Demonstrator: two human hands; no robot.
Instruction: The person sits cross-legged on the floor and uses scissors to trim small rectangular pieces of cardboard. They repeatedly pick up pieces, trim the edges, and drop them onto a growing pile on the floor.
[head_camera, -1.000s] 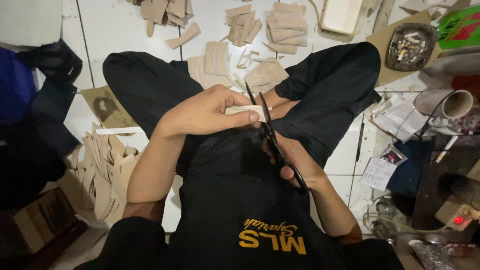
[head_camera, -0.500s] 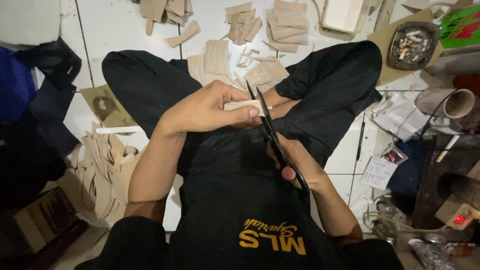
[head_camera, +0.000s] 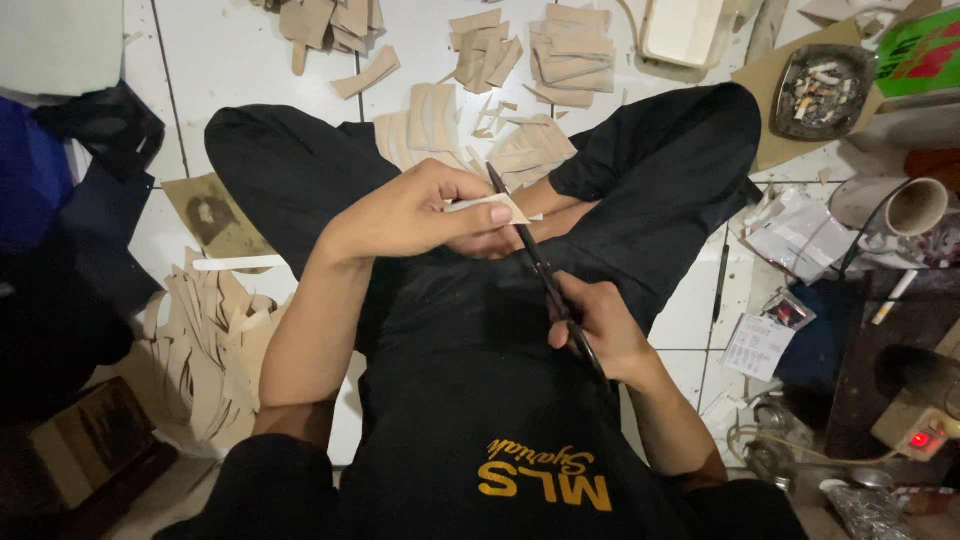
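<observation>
I sit cross-legged on a white tiled floor in black clothes. My left hand (head_camera: 420, 212) pinches a small tan cut piece (head_camera: 492, 207) over my lap. My right hand (head_camera: 598, 327) grips the handles of black scissors (head_camera: 540, 268), whose blades point up and away from me and meet the tan piece at its right edge. The blades look nearly closed against the piece.
Piles of tan cut pieces (head_camera: 520, 60) lie on the tiles beyond my knees, and a heap of tan offcuts (head_camera: 205, 345) lies at my left. An ashtray (head_camera: 824, 90), a cardboard tube (head_camera: 915, 205), papers (head_camera: 795, 230) and a power strip with a red light (head_camera: 918, 438) crowd the right side.
The scissor blades have closed further on the tan piece. My left hand has shifted the piece slightly; my right hand has barely moved.
</observation>
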